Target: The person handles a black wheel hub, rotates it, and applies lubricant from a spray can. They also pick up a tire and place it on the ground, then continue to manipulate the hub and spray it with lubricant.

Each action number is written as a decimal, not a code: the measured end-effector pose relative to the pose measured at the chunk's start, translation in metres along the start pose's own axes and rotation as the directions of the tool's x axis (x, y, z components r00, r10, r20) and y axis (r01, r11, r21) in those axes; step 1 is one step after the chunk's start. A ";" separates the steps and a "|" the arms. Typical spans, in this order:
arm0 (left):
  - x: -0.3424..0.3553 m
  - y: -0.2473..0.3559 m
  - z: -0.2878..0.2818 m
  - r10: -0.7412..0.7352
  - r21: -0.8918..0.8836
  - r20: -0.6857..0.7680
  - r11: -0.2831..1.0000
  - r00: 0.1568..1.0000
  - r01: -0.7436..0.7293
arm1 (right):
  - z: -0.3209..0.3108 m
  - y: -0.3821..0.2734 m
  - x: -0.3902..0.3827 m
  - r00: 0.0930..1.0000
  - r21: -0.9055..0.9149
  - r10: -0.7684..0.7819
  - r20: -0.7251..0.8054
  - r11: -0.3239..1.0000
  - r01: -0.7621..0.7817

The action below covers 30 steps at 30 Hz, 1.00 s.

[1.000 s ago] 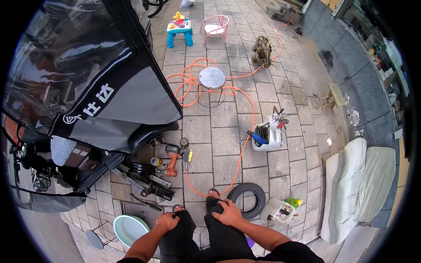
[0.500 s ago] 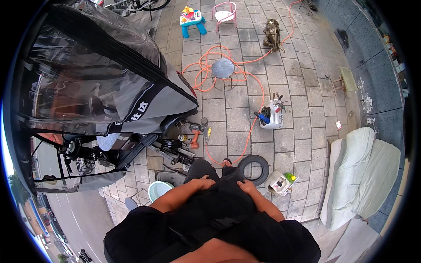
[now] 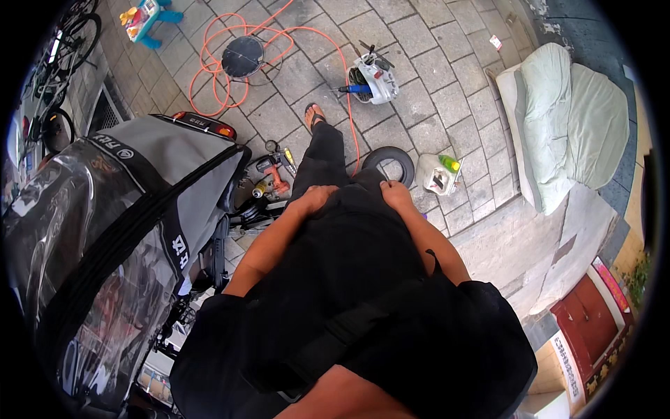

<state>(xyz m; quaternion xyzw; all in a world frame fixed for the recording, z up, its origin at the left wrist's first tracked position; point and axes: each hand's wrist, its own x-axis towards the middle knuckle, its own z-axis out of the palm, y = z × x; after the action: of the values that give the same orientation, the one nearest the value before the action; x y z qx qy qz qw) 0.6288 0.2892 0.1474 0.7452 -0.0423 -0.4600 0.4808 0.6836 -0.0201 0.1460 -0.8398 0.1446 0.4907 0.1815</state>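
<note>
My left hand point(image 3: 317, 200) is closed at the top of my left thigh, gripping the cloth of my black trousers point(image 3: 321, 155). On the other side my right hand point(image 3: 396, 195) is a loose fist at my right hip, bunching the same trousers. Some fingertips of both hands are hidden. My left foot point(image 3: 315, 115) in a dark sandal is stretched forward on the paving. Just beyond my right hand lies a black tyre point(image 3: 368, 159). Left of my left leg sit an orange-and-black power tool point(image 3: 279, 181) and a yellow-handled screwdriver point(image 3: 289, 156).
A covered grey vehicle point(image 3: 160, 157) fills the left side. Ahead stand a round stool point(image 3: 243, 56) amid an orange hose point(image 3: 339, 52) and a white tool bin point(image 3: 384, 85). At right are a cut white container point(image 3: 431, 174), a green bottle point(image 3: 449, 163) and a folded pale mattress point(image 3: 544, 119).
My view has turned right and my body moved forward, with my left foot now stepped out. The vehicle appears swung to the lower left. Both hands stay on my trousers.
</note>
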 end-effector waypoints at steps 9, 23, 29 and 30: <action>0.040 0.004 -0.078 -0.198 -0.029 0.202 0.978 0.959 0.208 | -0.042 -0.041 -0.042 0.905 0.370 0.330 -0.267 0.903 -0.220; 0.129 0.074 -0.124 -0.247 0.200 -0.136 0.942 0.960 0.270 | -0.081 0.020 0.004 0.950 0.539 0.312 0.018 0.797 -0.272; 0.159 0.125 -0.121 -0.234 0.268 -0.135 0.927 0.963 0.263 | -0.062 0.037 0.006 0.935 0.648 0.355 0.019 0.707 -0.282; 0.161 0.125 -0.119 -0.216 0.266 -0.111 0.934 0.970 0.238 | -0.059 0.036 0.001 0.928 0.667 0.370 0.030 0.684 -0.294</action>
<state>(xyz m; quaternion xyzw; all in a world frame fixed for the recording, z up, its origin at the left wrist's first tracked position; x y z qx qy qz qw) 0.8546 0.2217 0.1516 0.8230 -0.0006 -0.4717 0.3164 0.7143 -0.0783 0.1655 -0.7054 0.4681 0.3861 0.3663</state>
